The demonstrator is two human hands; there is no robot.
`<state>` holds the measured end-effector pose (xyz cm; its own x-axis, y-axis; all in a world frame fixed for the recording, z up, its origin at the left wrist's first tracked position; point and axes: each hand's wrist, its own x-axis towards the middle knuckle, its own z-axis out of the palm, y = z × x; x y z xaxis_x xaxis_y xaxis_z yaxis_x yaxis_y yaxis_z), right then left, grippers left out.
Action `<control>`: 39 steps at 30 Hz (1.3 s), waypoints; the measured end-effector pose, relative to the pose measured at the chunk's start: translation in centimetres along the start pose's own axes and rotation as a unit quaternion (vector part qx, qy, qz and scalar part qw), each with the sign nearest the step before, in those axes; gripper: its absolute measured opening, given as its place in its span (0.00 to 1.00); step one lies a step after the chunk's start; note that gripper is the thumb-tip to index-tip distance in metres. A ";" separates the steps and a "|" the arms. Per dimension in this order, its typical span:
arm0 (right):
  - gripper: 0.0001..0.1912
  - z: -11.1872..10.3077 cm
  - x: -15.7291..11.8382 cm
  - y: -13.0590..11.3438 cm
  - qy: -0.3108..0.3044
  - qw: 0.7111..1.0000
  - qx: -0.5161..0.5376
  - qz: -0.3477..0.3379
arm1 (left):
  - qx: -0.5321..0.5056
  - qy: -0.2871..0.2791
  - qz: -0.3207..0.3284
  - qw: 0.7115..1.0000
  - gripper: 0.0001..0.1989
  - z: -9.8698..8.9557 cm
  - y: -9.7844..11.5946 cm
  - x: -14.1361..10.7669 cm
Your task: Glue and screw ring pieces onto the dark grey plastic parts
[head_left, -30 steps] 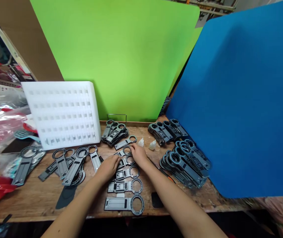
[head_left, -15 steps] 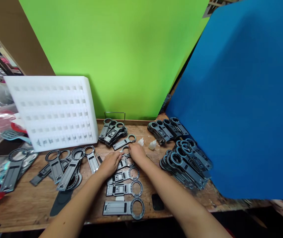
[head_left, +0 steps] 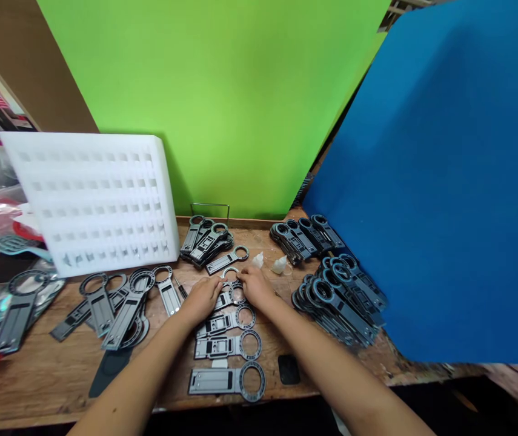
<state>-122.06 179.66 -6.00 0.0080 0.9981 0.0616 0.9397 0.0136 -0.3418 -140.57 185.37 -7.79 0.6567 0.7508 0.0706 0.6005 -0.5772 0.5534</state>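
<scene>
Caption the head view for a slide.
Left hand and right hand at a column of grey ring-ended parts on a wooden table, green panel behind.

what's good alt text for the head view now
A person's left hand and right hand are at a ringed grey part on a wooden bench, in a column of similar parts. More lie in piles on both sides, with a white block at left, a green board behind and a blue board at right.
</scene>
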 end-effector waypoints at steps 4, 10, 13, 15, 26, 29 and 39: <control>0.17 -0.7 -0.2 -0.8 0.023 0.998 0.052 0.009 | 0.009 0.008 -0.010 1.000 0.17 -0.9 1.0 0.2; 0.15 -0.4 -2.5 -2.6 0.048 0.986 0.159 0.028 | -0.003 0.066 -0.023 0.998 0.17 -0.8 2.8 -1.1; 0.13 -0.4 -3.1 -2.2 0.063 0.981 0.177 0.053 | -0.011 0.078 -0.026 0.997 0.17 -0.4 3.1 -2.5; 0.13 -0.5 -3.1 -1.8 0.067 0.980 0.175 0.065 | -0.007 0.068 -0.019 0.998 0.15 -0.2 3.0 -3.4; 0.11 -0.4 -2.5 -1.6 0.047 0.994 0.075 0.060 | 0.074 -0.004 0.012 0.997 0.08 -0.3 2.8 -3.9; 0.11 -0.1 -2.3 -1.3 0.040 0.997 0.047 0.051 | 0.101 -0.014 0.016 0.995 0.12 -0.3 3.0 -3.9; 0.19 0.2 -5.3 -0.1 0.027 1.000 -0.003 -0.013 | 0.136 -0.065 0.124 0.981 0.19 -0.5 3.3 -3.0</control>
<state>-122.24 174.43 -6.44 0.0010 0.9926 0.1211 0.9421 0.0397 -0.3329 -140.81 181.34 -5.79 0.8400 0.5395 0.0577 0.5032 -0.8143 0.2894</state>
